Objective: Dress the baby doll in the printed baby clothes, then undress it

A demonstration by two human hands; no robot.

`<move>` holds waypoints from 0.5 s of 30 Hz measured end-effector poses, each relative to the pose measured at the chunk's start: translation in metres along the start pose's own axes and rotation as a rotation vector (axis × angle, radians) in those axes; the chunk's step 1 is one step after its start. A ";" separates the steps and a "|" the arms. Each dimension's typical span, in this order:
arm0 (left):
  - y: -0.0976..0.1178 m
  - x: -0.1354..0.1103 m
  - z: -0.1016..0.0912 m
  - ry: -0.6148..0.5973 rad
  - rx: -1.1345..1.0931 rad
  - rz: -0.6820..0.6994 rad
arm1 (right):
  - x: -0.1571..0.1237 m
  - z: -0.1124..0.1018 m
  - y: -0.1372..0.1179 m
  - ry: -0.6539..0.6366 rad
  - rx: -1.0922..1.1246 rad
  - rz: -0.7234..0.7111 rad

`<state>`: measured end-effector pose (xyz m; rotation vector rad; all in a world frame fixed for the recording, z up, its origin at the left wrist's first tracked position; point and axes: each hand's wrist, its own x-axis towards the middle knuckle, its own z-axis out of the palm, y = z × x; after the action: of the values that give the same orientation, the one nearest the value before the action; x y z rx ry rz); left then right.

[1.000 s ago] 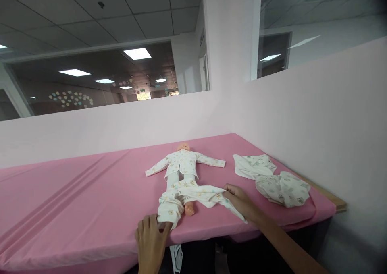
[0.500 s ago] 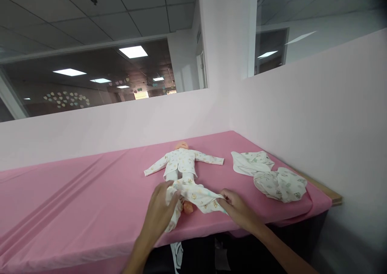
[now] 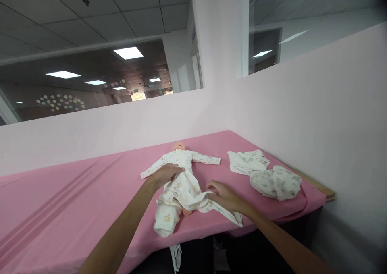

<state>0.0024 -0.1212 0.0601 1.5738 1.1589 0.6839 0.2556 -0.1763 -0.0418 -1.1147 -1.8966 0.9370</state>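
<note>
Near you on the pink counter (image 3: 84, 201), the white pants (image 3: 185, 190) lie across the legs of the doll (image 3: 179, 146). Your right hand (image 3: 225, 196) is at the right pant leg; I can't tell if it grips. Farther up, your left hand (image 3: 169, 173) pinches the top edge. The cloth looks light, soft and floppy, so the waist seems best to hold.

I can read no text, label, brand, number or sign anywhere in my head feed. The white garment (image 3: 188, 191) over the legs of the doll (image 3: 179, 146) and the patterned cloths (image 3: 276, 183) to the right of the doll bear small printed motifs, none of which I can make out as lettering. Behind the doll, the heart-shaped decorations (image 3: 62, 102) are too small for me to read.
</note>
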 end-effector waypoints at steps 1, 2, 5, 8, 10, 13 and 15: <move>-0.003 -0.001 -0.002 0.006 -0.090 -0.009 | 0.010 -0.002 -0.004 -0.043 0.098 0.010; -0.006 -0.001 -0.002 0.011 -0.165 -0.014 | 0.022 -0.003 -0.009 -0.085 0.206 0.012; -0.014 -0.003 0.000 -0.007 -0.260 -0.003 | 0.059 0.000 -0.027 -0.139 0.507 -0.035; -0.020 -0.007 0.002 -0.085 -0.357 0.013 | 0.091 0.016 -0.042 -0.161 0.607 -0.055; -0.022 -0.009 0.000 -0.117 -0.405 0.017 | 0.105 0.029 -0.048 -0.203 0.619 -0.045; -0.027 -0.010 -0.008 -0.094 -0.454 -0.001 | 0.112 0.040 -0.055 -0.278 0.604 -0.012; -0.030 -0.010 -0.016 -0.077 -0.499 -0.032 | 0.111 0.039 -0.060 -0.199 0.481 0.032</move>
<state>-0.0256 -0.1241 0.0378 1.1462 0.8693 0.8110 0.1602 -0.1055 0.0164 -0.7870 -1.6746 1.4719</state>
